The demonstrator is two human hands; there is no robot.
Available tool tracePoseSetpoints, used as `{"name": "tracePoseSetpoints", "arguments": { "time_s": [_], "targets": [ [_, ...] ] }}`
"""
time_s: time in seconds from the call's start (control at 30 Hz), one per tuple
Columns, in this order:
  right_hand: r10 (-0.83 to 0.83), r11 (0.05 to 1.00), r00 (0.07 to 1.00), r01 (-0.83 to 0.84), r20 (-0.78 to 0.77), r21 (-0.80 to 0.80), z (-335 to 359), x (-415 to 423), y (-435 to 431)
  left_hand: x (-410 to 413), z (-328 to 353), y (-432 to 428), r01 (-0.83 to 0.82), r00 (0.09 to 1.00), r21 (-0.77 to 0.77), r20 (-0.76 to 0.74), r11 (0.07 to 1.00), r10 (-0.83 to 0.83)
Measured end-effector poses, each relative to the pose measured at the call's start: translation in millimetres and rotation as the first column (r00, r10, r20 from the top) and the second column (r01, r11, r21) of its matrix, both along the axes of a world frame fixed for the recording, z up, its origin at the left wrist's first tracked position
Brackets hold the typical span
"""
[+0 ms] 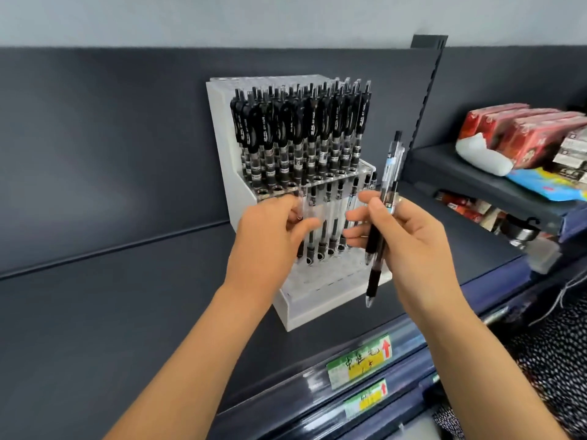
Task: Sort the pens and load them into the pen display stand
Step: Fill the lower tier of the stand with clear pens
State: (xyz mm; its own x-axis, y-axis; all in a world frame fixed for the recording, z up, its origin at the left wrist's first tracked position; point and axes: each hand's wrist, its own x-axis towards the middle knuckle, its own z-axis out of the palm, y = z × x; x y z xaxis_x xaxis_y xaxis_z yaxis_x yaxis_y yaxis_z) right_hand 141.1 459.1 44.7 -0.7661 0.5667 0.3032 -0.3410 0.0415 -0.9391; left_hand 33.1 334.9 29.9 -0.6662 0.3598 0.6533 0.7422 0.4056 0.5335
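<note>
A white and clear stepped pen display stand (224, 160) sits on a dark shelf against the back panel. Its upper tier is packed with several black-clipped pens (298, 122); the lower tier holds several clear pens (332, 217). My left hand (270, 236) is in front of the lower tier, its fingers pinched on a clear pen (301, 206) standing upright at the tier's left part. My right hand (409, 246) is just right of the stand and grips a small bundle of clear pens with black grips (376, 249), tips down.
The dark shelf (111, 296) stretches left of the stand. Green and yellow price labels (359, 360) sit on its front rail. To the right, beyond a slotted upright (425, 100), a higher shelf carries red boxes (521, 131) and packets.
</note>
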Motion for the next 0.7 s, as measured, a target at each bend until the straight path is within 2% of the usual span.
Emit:
{"name": "tracePoseSetpoints", "arguments": {
  "time_s": [0.07, 0.23, 0.37, 0.43, 0.5, 0.53, 0.6, 0.7],
  "targets": [
    [0.021, 1.000, 1.000, -0.022, 0.011, 0.019, -1.7, -1.7, 4.7, 2.9, -6.7, 2.8, -0.060, 0.998, -0.097, 0.029, 0.993, 0.063],
    [0.102, 0.995, 0.994, -0.102, 0.044, 0.001, -4.9, -7.4, 10.5, 10.8, -5.2, 7.7, -0.170, 0.984, -0.210, 0.021, 0.963, 0.178],
    [0.195, 0.980, 0.978, -0.191, 0.068, -0.062, -5.0, -8.9, 12.7, 18.1, 11.5, -0.9, -0.281, 0.954, -0.397, -0.021, 0.874, 0.298],
    [0.240, 0.971, 0.966, -0.238, 0.097, -0.039, -4.0, -7.6, 13.1, 24.2, 22.2, -12.3, -0.245, 0.966, -0.302, 0.008, 0.921, 0.259],
    [0.298, 0.954, 0.947, -0.301, 0.118, 0.007, -2.0, -6.6, 9.7, 33.3, 37.4, -20.1, -0.074, 0.992, -0.033, 0.100, 0.997, 0.077],
    [0.333, 0.941, 0.935, -0.337, 0.122, 0.020, -0.4, -6.2, 6.5, 37.2, 45.1, -20.7, 0.012, 0.989, 0.077, 0.146, 0.997, -0.023],
    [0.397, 0.913, 0.909, -0.406, 0.128, 0.050, 1.7, -6.7, -0.5, 40.6, 54.7, -17.7, 0.107, 0.967, 0.143, 0.214, 0.984, -0.136],
    [0.424, 0.893, 0.895, -0.438, 0.135, 0.100, 3.8, -7.5, -7.3, 39.9, 57.7, -16.0, 0.170, 0.943, 0.177, 0.257, 0.970, -0.212]
  ]
}}
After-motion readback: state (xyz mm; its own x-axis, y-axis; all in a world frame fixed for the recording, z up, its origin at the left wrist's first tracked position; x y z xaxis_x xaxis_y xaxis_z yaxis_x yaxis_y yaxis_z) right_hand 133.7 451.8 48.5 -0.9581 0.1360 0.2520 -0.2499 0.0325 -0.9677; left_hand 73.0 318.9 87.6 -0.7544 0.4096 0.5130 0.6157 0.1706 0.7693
